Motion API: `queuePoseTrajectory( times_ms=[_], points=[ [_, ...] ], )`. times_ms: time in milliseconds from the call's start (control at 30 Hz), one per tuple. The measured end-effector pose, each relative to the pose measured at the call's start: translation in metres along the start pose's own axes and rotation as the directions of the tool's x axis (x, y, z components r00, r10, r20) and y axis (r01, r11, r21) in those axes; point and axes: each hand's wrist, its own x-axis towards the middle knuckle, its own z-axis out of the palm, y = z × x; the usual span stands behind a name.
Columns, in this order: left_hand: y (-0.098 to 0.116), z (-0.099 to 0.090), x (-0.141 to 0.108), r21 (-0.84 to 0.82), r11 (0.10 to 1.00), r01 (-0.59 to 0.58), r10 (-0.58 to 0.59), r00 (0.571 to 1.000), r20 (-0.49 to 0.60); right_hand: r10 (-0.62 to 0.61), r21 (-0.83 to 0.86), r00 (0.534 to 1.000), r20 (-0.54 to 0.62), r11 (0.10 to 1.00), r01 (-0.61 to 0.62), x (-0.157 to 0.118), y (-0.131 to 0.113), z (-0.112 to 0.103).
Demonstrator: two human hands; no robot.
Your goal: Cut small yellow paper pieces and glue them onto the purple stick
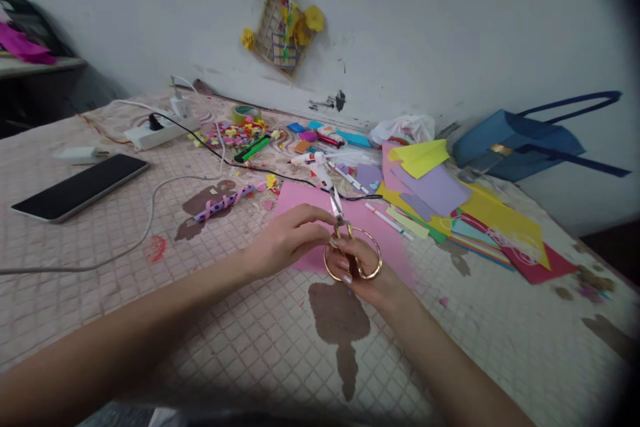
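Observation:
Gold-handled scissors (338, 210) point away from me above a pink paper sheet (295, 200). My right hand (363, 263) is closed around their large looped handles, with fingers through the loops. From the left, my left hand (285, 240) reaches in with its fingers bent together at the scissors' pivot. Whatever its fingertips may pinch there is too small or hidden to make out. Just beyond the blade tips lies a white glue gun (317, 163). To the left of the pink sheet rests a purple paper roll (225, 203) wound with a pink strip.
Coloured paper sheets (435, 187) pile up at right, before a blue bag (515, 143). Small paper flowers (230, 135), a green cutter (253, 148) and a tape roll (246, 113) lie at the back. A phone (80, 187), power strip (160, 133) and cables occupy the left.

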Motion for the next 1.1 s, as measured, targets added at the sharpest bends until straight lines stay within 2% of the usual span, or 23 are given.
queuePoseTrajectory(
  times_ms=[67,133,200,233,333,400,467,700,867,967,1100],
  points=[
    [0.0,0.0,0.001,0.019,1.0,-0.025,0.024,1.0,0.018,-0.053,-0.009,0.998,-0.016,0.999,0.052,0.0,0.002,0.001],
    [0.001,0.0,0.002,0.005,1.0,0.011,-0.011,0.999,-0.045,-0.123,-0.063,0.99,-0.065,0.991,0.119,0.0,0.005,0.0],
    [0.002,0.001,0.003,-0.054,0.99,0.128,-0.134,0.983,-0.124,-0.187,-0.157,0.973,-0.137,0.974,0.165,0.0,0.007,-0.001],
    [0.002,0.002,0.003,-0.1,0.975,0.201,-0.213,0.968,-0.13,-0.213,-0.207,0.961,-0.176,0.963,0.175,0.0,0.008,-0.002],
    [0.001,0.007,0.002,-0.252,0.885,0.392,-0.4,0.916,0.019,-0.267,-0.314,0.931,-0.251,0.932,0.182,0.0,0.012,-0.004],
    [0.001,0.01,0.001,-0.336,0.814,0.473,-0.466,0.878,0.106,-0.284,-0.351,0.925,-0.251,0.918,0.186,-0.001,0.014,-0.004],
    [0.001,0.011,0.001,-0.399,0.756,0.518,-0.507,0.85,0.143,-0.284,-0.373,0.926,-0.247,0.91,0.18,-0.001,0.014,-0.003],
    [-0.002,0.009,0.001,-0.428,0.684,0.591,-0.54,0.804,0.248,-0.301,-0.415,0.921,-0.249,0.892,0.179,0.0,0.013,-0.005],
    [-0.003,0.014,0.001,-0.449,0.619,0.644,-0.584,0.76,0.286,-0.351,-0.429,0.906,-0.236,0.874,0.227,0.001,0.015,-0.006],
    [-0.002,0.012,0.002,-0.499,0.585,0.639,-0.603,0.754,0.259,-0.341,-0.432,0.91,-0.234,0.875,0.217,0.0,0.013,-0.004],
    [-0.003,0.002,0.006,-0.556,0.571,0.603,-0.619,0.762,0.19,-0.248,-0.434,0.952,-0.18,0.888,0.149,-0.003,0.008,-0.002]
  ],
)
